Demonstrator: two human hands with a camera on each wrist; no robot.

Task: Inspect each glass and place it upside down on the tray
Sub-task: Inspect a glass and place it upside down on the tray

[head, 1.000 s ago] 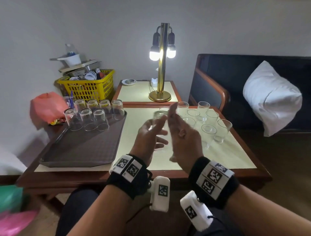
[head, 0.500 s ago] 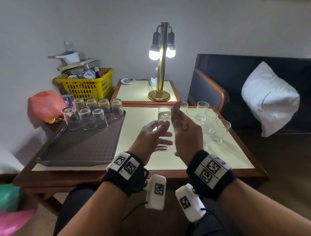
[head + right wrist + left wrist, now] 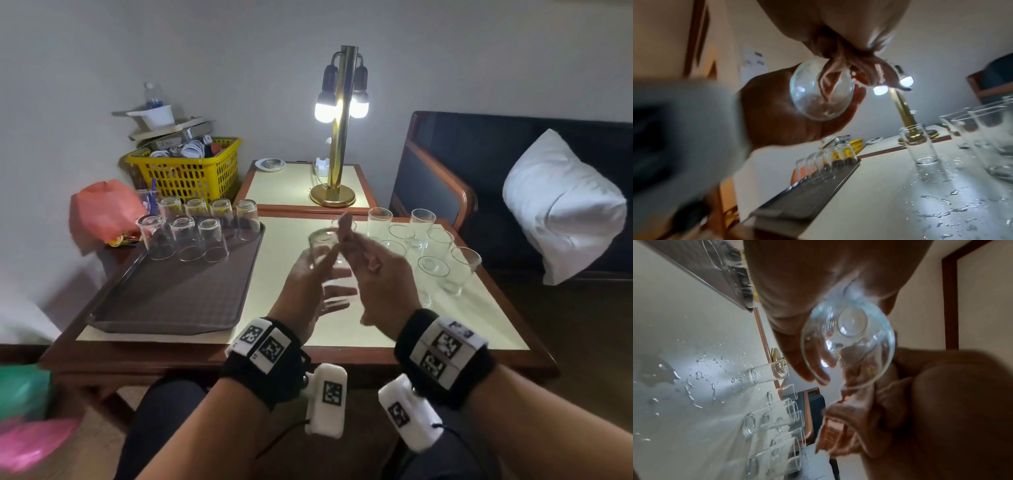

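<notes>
I hold a clear glass (image 3: 322, 246) in the air above the table (image 3: 284, 308), between both hands, with its thick base upward. My left hand (image 3: 337, 274) grips it with the thumb on one side and the fingers on the other. My right hand (image 3: 356, 246) pinches its other side, index finger pointing up. In the left wrist view the glass (image 3: 847, 344) shows its open mouth. To the left lies the brown tray (image 3: 171, 301), with several glasses (image 3: 191, 236) upside down at its far end. Several upright glasses (image 3: 431, 246) stand on the table's right.
Water drops (image 3: 701, 378) lie on the tabletop under my hands. A lit brass lamp (image 3: 339, 137) stands on the side table behind. A yellow basket (image 3: 191, 171) and a red bag (image 3: 102, 212) sit past the tray. A sofa with a white pillow (image 3: 561, 209) is on the right.
The two hands have turned the glass between them and shifted slightly, staying above the middle of the table. The glasses on the tray and table have not moved.
</notes>
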